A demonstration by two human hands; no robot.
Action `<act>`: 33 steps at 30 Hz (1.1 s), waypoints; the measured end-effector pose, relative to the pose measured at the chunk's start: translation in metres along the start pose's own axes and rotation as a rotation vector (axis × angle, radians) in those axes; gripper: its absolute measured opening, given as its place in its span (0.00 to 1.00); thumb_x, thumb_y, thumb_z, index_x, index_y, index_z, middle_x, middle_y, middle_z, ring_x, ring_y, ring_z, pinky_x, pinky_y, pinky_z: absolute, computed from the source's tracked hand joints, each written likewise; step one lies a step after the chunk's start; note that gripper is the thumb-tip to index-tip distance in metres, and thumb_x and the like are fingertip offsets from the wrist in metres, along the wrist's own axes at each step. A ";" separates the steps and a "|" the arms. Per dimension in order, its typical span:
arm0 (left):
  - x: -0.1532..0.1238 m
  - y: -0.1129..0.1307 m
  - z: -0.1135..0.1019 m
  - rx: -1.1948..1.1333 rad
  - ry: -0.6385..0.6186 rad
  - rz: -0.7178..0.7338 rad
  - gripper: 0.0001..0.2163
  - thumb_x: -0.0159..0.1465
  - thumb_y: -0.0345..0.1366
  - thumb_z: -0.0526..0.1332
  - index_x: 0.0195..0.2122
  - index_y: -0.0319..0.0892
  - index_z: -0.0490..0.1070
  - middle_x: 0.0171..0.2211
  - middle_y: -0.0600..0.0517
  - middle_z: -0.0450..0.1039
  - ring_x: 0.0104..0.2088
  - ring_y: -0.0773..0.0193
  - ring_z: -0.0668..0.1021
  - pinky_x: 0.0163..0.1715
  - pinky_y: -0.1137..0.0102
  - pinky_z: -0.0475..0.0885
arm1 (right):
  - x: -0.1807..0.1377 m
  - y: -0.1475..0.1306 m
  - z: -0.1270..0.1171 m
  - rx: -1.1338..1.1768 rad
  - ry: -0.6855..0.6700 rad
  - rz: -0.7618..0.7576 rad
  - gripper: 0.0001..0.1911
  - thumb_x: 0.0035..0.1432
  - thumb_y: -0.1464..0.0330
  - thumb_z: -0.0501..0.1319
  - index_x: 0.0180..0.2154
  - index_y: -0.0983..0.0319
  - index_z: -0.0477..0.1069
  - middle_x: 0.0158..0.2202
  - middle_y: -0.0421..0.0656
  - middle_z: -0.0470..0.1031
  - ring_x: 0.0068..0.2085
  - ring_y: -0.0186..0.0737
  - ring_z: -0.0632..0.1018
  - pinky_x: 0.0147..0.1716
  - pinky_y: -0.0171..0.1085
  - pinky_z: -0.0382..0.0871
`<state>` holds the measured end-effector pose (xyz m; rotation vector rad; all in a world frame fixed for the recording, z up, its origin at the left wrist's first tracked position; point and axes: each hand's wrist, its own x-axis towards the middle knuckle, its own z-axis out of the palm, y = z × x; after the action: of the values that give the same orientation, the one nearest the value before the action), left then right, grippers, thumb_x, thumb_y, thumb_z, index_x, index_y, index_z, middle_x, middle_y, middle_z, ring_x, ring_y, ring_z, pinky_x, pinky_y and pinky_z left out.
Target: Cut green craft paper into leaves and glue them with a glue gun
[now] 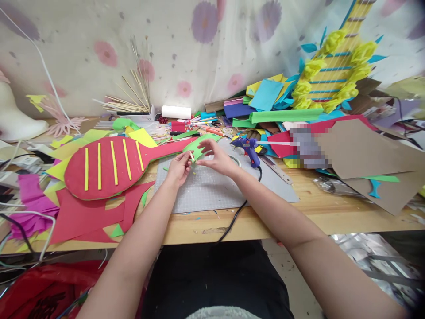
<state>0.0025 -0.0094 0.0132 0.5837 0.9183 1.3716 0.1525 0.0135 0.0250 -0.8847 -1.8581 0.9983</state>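
My left hand (179, 169) pinches a small white piece (191, 156), too small to name, between thumb and fingertips above the cutting mat (202, 195). Close to its right, my right hand (219, 159) is curved with thumb and fingers apart, holding nothing I can see. A green sheet (201, 148) lies just behind both hands. To the left rests a red paddle-shaped cutout (91, 166) with several yellow strips across it; its narrow neck reaches toward my left hand. A purple hot glue gun (248, 149) with a white glue stick sits right of my right hand.
A metal ruler (276, 169) lies at the mat's right side, near the glue gun's black cord (237, 215). Red paper scraps (88, 217) spread front left. Brown cardboard (368, 155) piles up at right. Behind stand wooden sticks (128, 104) and a yellow paper guitar (332, 75).
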 end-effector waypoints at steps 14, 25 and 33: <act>0.001 0.001 -0.002 -0.170 -0.082 -0.093 0.06 0.52 0.33 0.67 0.29 0.35 0.73 0.21 0.57 0.67 0.14 0.83 0.63 0.08 0.86 0.53 | 0.007 0.006 0.014 0.295 -0.076 -0.082 0.33 0.42 0.60 0.69 0.47 0.56 0.56 0.45 0.44 0.70 0.49 0.40 0.72 0.48 0.44 0.66; -0.001 0.003 0.000 -0.166 -0.112 -0.222 0.08 0.59 0.36 0.61 0.29 0.35 0.71 0.22 0.56 0.67 0.14 0.82 0.64 0.07 0.86 0.53 | 0.000 0.006 0.010 -0.142 0.081 -0.265 0.20 0.47 0.62 0.65 0.42 0.58 0.62 0.42 0.44 0.72 0.46 0.42 0.72 0.48 0.46 0.66; -0.007 0.005 0.003 -0.101 -0.151 -0.256 0.09 0.61 0.36 0.58 0.33 0.35 0.71 0.22 0.57 0.66 0.15 0.82 0.65 0.08 0.87 0.54 | -0.003 0.006 0.007 -0.166 0.053 -0.297 0.19 0.51 0.64 0.62 0.45 0.58 0.62 0.45 0.45 0.71 0.46 0.41 0.72 0.45 0.45 0.70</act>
<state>0.0020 -0.0153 0.0205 0.4681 0.7686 1.1213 0.1483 0.0111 0.0162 -0.6960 -1.9776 0.6399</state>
